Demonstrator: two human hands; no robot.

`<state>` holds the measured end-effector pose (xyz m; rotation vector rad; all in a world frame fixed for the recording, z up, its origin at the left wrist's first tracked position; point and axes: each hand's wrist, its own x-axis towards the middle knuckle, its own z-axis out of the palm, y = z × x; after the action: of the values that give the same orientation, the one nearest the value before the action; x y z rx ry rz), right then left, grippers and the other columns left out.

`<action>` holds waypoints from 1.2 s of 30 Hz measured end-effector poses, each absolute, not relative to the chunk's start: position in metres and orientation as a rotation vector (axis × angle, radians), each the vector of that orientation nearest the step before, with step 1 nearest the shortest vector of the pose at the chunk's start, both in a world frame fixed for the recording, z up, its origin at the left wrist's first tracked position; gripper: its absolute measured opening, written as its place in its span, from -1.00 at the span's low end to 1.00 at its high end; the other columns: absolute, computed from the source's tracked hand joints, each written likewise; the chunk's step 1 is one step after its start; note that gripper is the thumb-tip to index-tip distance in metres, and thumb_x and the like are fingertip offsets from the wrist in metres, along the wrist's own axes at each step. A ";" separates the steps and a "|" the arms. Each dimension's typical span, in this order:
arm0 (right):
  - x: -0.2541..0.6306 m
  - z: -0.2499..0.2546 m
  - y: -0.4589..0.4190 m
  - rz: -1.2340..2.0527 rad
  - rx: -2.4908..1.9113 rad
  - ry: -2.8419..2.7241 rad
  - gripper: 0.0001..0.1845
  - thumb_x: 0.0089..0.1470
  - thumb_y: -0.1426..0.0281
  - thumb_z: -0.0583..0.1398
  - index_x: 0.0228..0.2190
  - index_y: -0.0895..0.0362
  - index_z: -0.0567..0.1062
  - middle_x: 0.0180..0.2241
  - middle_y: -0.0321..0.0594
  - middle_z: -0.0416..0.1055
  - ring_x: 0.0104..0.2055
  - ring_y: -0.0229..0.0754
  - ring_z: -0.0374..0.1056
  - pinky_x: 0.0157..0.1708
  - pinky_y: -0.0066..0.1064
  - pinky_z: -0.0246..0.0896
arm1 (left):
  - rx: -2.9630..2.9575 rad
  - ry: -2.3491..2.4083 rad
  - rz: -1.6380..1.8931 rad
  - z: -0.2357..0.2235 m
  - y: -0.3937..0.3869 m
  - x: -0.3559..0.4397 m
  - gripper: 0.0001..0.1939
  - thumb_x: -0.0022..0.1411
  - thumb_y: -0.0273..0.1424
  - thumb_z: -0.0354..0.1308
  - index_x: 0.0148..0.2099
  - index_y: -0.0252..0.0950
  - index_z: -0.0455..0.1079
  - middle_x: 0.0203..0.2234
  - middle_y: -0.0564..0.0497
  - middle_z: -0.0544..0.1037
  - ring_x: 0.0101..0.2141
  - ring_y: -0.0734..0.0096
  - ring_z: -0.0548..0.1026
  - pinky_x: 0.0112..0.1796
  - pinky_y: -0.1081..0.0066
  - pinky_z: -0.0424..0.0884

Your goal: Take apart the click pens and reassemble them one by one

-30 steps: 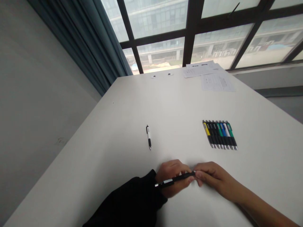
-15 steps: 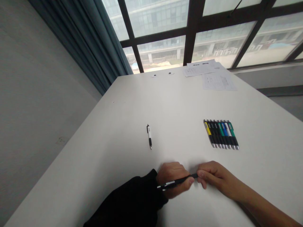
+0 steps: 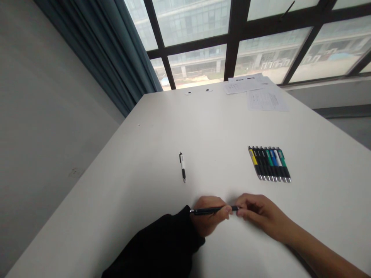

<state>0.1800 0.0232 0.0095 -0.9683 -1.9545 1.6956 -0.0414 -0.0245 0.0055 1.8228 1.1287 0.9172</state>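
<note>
A black pen (image 3: 207,211) lies nearly level across my left hand (image 3: 209,220), which is closed around its barrel near the front. Its silver clicker end points left toward the black sleeve. My right hand (image 3: 255,210) pinches the silver tip of the same pen between thumb and fingers; whether the tip is a loose part cannot be made out. Farther forward, a white pen with a black grip (image 3: 182,167) lies alone on the table. To the right, a row of pens (image 3: 269,164) lies side by side, with yellow, black, green, blue and white barrels.
The white table (image 3: 162,135) narrows toward the window. Printed papers (image 3: 266,96) lie at its far right corner, and two small round cable holes (image 3: 207,90) sit near the far edge. A blue curtain (image 3: 116,50) hangs at the left.
The black pen has turned to lie more level, and its silver tip now shows at my right fingertips. Both hands have moved slightly up, the right one also slightly left.
</note>
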 end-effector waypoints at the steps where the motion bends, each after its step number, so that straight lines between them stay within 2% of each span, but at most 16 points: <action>1: 0.180 0.009 0.023 1.699 -0.984 -1.907 -0.69 0.20 0.11 0.26 -0.31 0.12 0.53 -0.48 -0.32 0.35 -0.42 -0.24 0.24 -0.38 -0.39 0.14 | 1.813 1.130 0.915 0.006 -0.024 -0.042 -0.40 0.47 -0.12 -0.12 -0.44 -0.33 0.53 -0.48 -0.09 0.62 -0.43 0.42 0.53 -0.31 0.44 0.36; 4: 0.181 0.009 0.022 1.687 -0.961 -1.880 -0.65 0.20 0.08 0.25 -0.18 0.11 0.54 -0.44 -0.31 0.36 -0.39 -0.22 0.25 -0.36 -0.39 0.16 | 1.796 1.131 0.898 0.006 -0.025 -0.042 -0.42 0.47 -0.13 -0.12 -0.40 -0.33 0.56 -0.44 -0.09 0.64 -0.40 0.41 0.55 -0.29 0.45 0.38; 7: 0.180 0.012 0.022 1.654 -0.953 -1.980 -0.63 0.31 0.12 0.13 -0.33 0.12 0.55 -0.46 -0.27 0.40 -0.40 -0.22 0.27 -0.34 -0.37 0.17 | 1.824 1.128 0.856 0.006 -0.025 -0.043 -0.41 0.47 -0.10 -0.14 -0.35 -0.32 0.57 -0.44 -0.08 0.64 -0.41 0.42 0.54 -0.30 0.45 0.37; 9: 0.179 0.013 0.022 1.671 -0.990 -1.924 -0.67 0.26 0.14 0.20 -0.38 0.12 0.52 -0.48 -0.30 0.38 -0.41 -0.24 0.25 -0.36 -0.39 0.16 | 1.841 1.135 0.837 0.006 -0.024 -0.043 -0.40 0.47 -0.09 -0.16 -0.35 -0.32 0.57 -0.45 -0.08 0.63 -0.42 0.42 0.53 -0.31 0.44 0.37; 11: 0.179 0.014 0.022 1.720 -1.009 -1.796 -0.72 0.13 0.15 0.33 -0.31 0.10 0.50 -0.47 -0.33 0.38 -0.42 -0.24 0.25 -0.38 -0.40 0.17 | 1.847 1.135 0.843 0.007 -0.024 -0.043 -0.40 0.47 -0.09 -0.15 -0.36 -0.32 0.57 -0.44 -0.08 0.63 -0.41 0.41 0.53 -0.31 0.44 0.37; 13: 0.179 0.014 0.022 1.744 -0.996 -1.750 -0.66 0.08 0.14 0.36 -0.22 0.09 0.50 -0.44 -0.32 0.39 -0.40 -0.22 0.28 -0.38 -0.40 0.20 | 1.839 1.124 0.860 0.007 -0.024 -0.042 -0.42 0.46 -0.11 -0.14 -0.35 -0.32 0.57 -0.43 -0.09 0.64 -0.40 0.40 0.54 -0.28 0.43 0.38; 15: 0.179 0.014 0.023 1.730 -0.973 -1.828 -0.68 0.19 0.11 0.26 -0.24 0.11 0.54 -0.43 -0.27 0.43 -0.39 -0.21 0.30 -0.35 -0.37 0.22 | 1.825 1.123 0.867 0.008 -0.025 -0.042 -0.42 0.47 -0.11 -0.14 -0.34 -0.32 0.57 -0.41 -0.09 0.65 -0.39 0.39 0.55 -0.27 0.42 0.39; 17: 0.180 0.014 0.024 1.697 -0.981 -1.912 -0.62 0.29 0.11 0.15 -0.32 0.13 0.57 -0.47 -0.24 0.43 -0.40 -0.21 0.30 -0.35 -0.36 0.21 | 1.829 1.139 0.857 0.009 -0.025 -0.042 -0.43 0.47 -0.13 -0.14 -0.33 -0.32 0.58 -0.41 -0.09 0.65 -0.39 0.39 0.55 -0.27 0.42 0.39; 19: 0.179 0.013 0.024 1.697 -1.008 -1.896 -0.63 0.27 0.11 0.17 -0.35 0.14 0.57 -0.49 -0.26 0.41 -0.42 -0.22 0.28 -0.36 -0.37 0.19 | 1.848 1.164 0.849 0.010 -0.025 -0.041 -0.46 0.47 -0.16 -0.13 -0.31 -0.31 0.59 -0.42 -0.08 0.64 -0.40 0.39 0.54 -0.27 0.42 0.40; 21: 0.179 0.012 0.024 1.715 -1.030 -1.814 -0.68 0.19 0.11 0.27 -0.33 0.13 0.56 -0.51 -0.31 0.35 -0.44 -0.24 0.23 -0.39 -0.38 0.15 | 1.854 1.178 0.866 0.011 -0.026 -0.040 -0.52 0.45 -0.20 -0.09 -0.23 -0.30 0.61 -0.39 -0.09 0.65 -0.38 0.37 0.55 -0.25 0.40 0.41; 25: 0.178 0.011 0.023 1.714 -1.030 -1.723 -0.69 0.08 0.13 0.35 -0.41 0.12 0.52 -0.55 -0.38 0.24 -0.46 -0.27 0.15 -0.42 -0.40 0.10 | 1.803 1.151 0.940 0.010 -0.026 -0.038 -0.63 0.39 -0.25 0.04 0.00 -0.30 0.58 -0.27 -0.13 0.67 -0.29 0.32 0.58 -0.18 0.37 0.44; 28: 0.179 0.012 0.023 1.712 -1.023 -1.698 -0.67 0.07 0.10 0.35 -0.33 0.12 0.54 -0.50 -0.34 0.31 -0.44 -0.25 0.20 -0.41 -0.40 0.14 | 1.665 1.118 0.918 0.010 -0.026 -0.036 -0.61 0.40 -0.23 0.04 0.02 -0.33 0.59 -0.38 -0.11 0.66 -0.41 0.37 0.55 -0.32 0.40 0.44; 30: 0.179 0.013 0.024 1.717 -1.041 -1.737 -0.63 0.15 0.05 0.27 -0.27 0.13 0.56 -0.48 -0.29 0.38 -0.45 -0.23 0.26 -0.43 -0.39 0.18 | 1.498 1.101 0.917 0.011 -0.026 -0.036 -0.59 0.40 -0.20 0.06 0.01 -0.35 0.60 -0.43 -0.10 0.65 -0.50 0.43 0.50 -0.41 0.44 0.41; 33: 0.178 0.015 0.025 1.661 -1.076 -1.879 -0.56 0.26 0.05 0.16 -0.37 0.15 0.59 -0.52 -0.22 0.44 -0.47 -0.23 0.30 -0.43 -0.38 0.20 | 1.302 1.097 0.943 0.011 -0.026 -0.035 -0.57 0.35 -0.14 0.12 -0.01 -0.36 0.61 -0.44 -0.11 0.64 -0.53 0.46 0.47 -0.46 0.46 0.39; 36: 0.177 0.014 0.025 1.615 -1.103 -1.867 -0.59 0.22 0.07 0.21 -0.38 0.15 0.60 -0.55 -0.24 0.45 -0.50 -0.24 0.29 -0.46 -0.39 0.19 | 1.245 1.113 0.928 0.007 -0.025 -0.036 -0.56 0.35 -0.12 0.13 0.00 -0.36 0.61 -0.51 -0.07 0.60 -0.56 0.51 0.40 -0.52 0.50 0.30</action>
<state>0.1769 0.0245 0.0139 -1.1032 -1.8671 1.6148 -0.0362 -0.0250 0.0073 1.2446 1.1134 0.9275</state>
